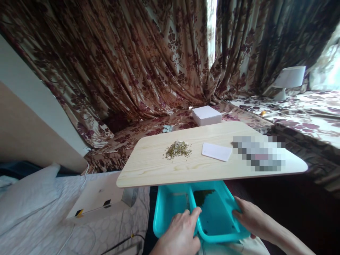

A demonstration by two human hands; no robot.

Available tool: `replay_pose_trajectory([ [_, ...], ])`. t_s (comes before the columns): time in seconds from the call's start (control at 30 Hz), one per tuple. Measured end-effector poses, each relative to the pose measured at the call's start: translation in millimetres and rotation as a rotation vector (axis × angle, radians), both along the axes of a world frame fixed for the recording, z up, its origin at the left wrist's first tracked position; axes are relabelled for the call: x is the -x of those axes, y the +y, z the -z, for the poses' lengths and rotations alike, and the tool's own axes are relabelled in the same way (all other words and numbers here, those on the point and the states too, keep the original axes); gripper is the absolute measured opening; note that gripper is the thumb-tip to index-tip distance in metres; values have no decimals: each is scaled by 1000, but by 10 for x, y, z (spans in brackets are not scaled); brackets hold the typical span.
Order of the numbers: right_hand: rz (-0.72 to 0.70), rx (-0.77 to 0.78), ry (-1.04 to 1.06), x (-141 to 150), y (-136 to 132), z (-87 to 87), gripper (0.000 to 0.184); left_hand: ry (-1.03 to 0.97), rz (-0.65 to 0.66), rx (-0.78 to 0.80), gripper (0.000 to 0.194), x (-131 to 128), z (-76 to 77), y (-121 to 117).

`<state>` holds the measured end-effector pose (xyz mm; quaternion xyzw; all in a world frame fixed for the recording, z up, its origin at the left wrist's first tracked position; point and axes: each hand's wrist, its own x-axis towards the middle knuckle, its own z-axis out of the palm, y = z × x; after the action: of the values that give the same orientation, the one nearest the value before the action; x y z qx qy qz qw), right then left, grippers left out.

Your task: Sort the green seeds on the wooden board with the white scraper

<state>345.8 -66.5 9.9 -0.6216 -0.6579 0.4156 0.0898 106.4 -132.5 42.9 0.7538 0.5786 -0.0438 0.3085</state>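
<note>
A teal plastic tray with two compartments (pixel 191 198) is partly under the front edge of the table. My right hand (pixel 251 216) grips its right rim, thumb on the inner side. My left hand (pixel 183 230) is closed at the near end of the divider, with the index finger over it and the thumb lower down. Dark greenish material (pixel 203 196) lies at the far end of the right compartment, and a few specks show elsewhere. On the table sits a loose pile of small green-brown grains (pixel 177 149). Right of the pile lies a flat white plastic piece (pixel 216 151).
The light wooden table (pixel 156 173) has rounded corners. A blurred-out object (pixel 259 154) lies at its right. Behind it stands a white box (pixel 207 115). A white board-like box (pixel 98 198) and cables rest on the bed at left. A lamp (pixel 289 78) stands far right.
</note>
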Motion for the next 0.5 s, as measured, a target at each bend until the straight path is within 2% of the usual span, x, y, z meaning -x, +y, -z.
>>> replay_pose_trajectory([
  [0.13,28,31,16,31,-25,-26,42,-9,-5,-18,66,-69,-34,-44],
  [0.27,-7,51,104,23,-48,-87,34,14,40,-1,66,-63,-64,2],
  [0.37,-32,45,132,11,-57,-138,29,59,75,-26,53,-18,-62,34],
  [0.5,-17,107,187,2,-74,-149,37,72,65,-79,42,8,-11,28],
])
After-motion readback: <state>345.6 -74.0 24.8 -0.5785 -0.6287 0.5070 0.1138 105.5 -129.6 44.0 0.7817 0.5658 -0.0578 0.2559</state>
